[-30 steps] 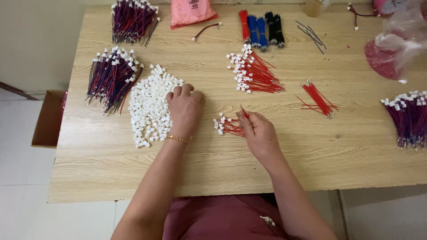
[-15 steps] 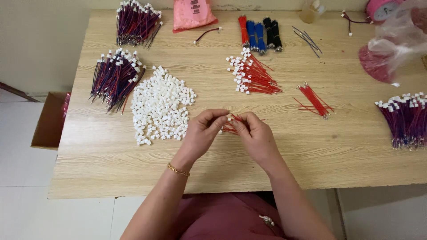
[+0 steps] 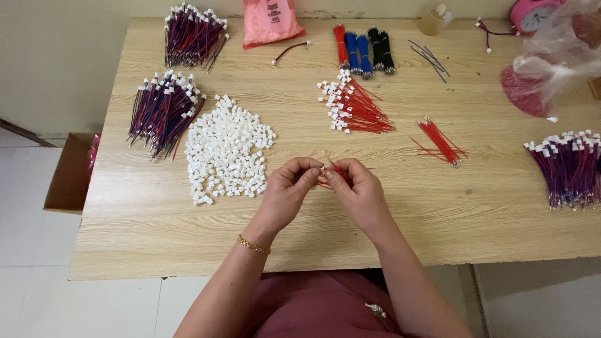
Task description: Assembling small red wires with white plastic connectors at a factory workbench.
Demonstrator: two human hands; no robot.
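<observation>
Since a second ago I see the left hand (image 3: pixel 289 188) has lifted off the pile of white connector housings (image 3: pixel 226 149) and come in to meet the right hand (image 3: pixel 355 191) at table centre; half a second back they were already together, so little change since. Left hand now: fingers curled, thumb and forefinger pinched on what looks like a small white housing at the meeting point, though it's too small for me to be sure. Right hand: pinched on the red wires (image 3: pixel 332 175), whose strands poke out between and under both hands, just above the wooden table (image 3: pixel 400 231). Gold bracelet (image 3: pixel 253 245) on the left wrist. Just left of the hands the housing pile lies spread out, untouched. Further left, a bundle of dark purple-red wires with white ends (image 3: pixel 161 109). Right of the hands, a small loose bunch of red wires (image 3: pixel 440 141); far right edge, another purple bundle (image 3: pixel 568 166). Beyond, finished red wires with white plugs (image 3: pixel 354 107). At the far edge: red, blue and black wire bundles (image 3: pixel 363 49), a pink bag (image 3: pixel 272 24), another purple bundle (image 3: pixel 191 40).
</observation>
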